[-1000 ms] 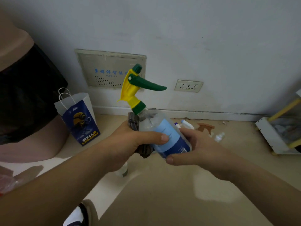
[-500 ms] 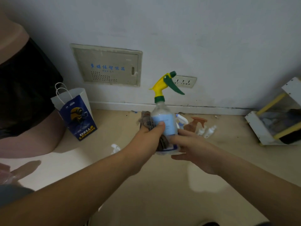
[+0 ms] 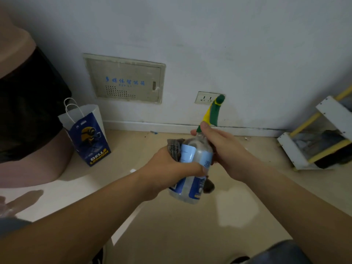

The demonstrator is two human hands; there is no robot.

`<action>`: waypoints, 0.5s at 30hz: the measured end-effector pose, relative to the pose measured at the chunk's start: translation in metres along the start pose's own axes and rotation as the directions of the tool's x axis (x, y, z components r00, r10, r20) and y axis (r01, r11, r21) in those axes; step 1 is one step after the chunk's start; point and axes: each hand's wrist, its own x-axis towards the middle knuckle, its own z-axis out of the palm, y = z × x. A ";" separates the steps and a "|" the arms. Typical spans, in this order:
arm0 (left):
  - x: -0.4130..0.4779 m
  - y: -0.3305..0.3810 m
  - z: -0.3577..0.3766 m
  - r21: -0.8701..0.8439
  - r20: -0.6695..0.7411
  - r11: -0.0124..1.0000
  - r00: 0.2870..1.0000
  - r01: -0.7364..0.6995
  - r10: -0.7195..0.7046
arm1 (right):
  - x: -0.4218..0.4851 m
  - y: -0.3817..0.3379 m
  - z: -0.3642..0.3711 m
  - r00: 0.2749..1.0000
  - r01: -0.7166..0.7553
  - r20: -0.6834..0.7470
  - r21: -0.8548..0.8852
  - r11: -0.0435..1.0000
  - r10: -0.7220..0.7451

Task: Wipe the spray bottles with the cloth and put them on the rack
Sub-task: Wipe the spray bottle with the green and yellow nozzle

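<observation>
Pale wall meeting a beige floor, seen from head height. Both forearms reach in from the lower corners and meet mid-frame. There the spray bottle is held in the air above the middle of the floor. It is tilted, base toward the viewer, with the yellow-and-green trigger head pointing up toward the wall.

Left hand: wrapped round the labelled body of the bottle with the cloth trapped between palm and plastic. The thumb lies curled across the blue label; the other fingers pass behind the bottle and are hidden. One bunch of grey-brown cloth stands out above the hand, and a second end hangs below it beside the bottle's base.

Right hand: closed round the bottle's neck from the right. The thumb points up along the neck to the green collar, and a single fingertip shows on the far side (the remaining fingers cannot be seen).

Rack: white frame with yellow rails, at the right edge of the floor against the wall, well apart from the bottle. What lies on its lower shelf is too dark to tell.

Also shown: a blue-and-white paper bag standing near the floor's left edge by the wall, a recessed panel and a socket on the wall.
</observation>
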 end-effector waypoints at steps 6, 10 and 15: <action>-0.003 -0.007 -0.014 0.048 0.076 0.998 0.997 -0.027 0.023 | 0.002 -0.005 0.003 0.997 0.068 0.030 -0.078 0.995 -0.066; -0.001 -0.013 -0.014 0.161 0.073 0.974 0.986 -0.161 0.151 | 0.003 -0.003 0.009 0.985 0.148 -0.051 -0.269 0.952 -0.167; 0.003 -0.028 0.004 0.405 0.105 0.870 0.960 -0.280 0.261 | 0.016 -0.006 0.007 0.954 0.125 -0.201 -0.400 0.908 -0.220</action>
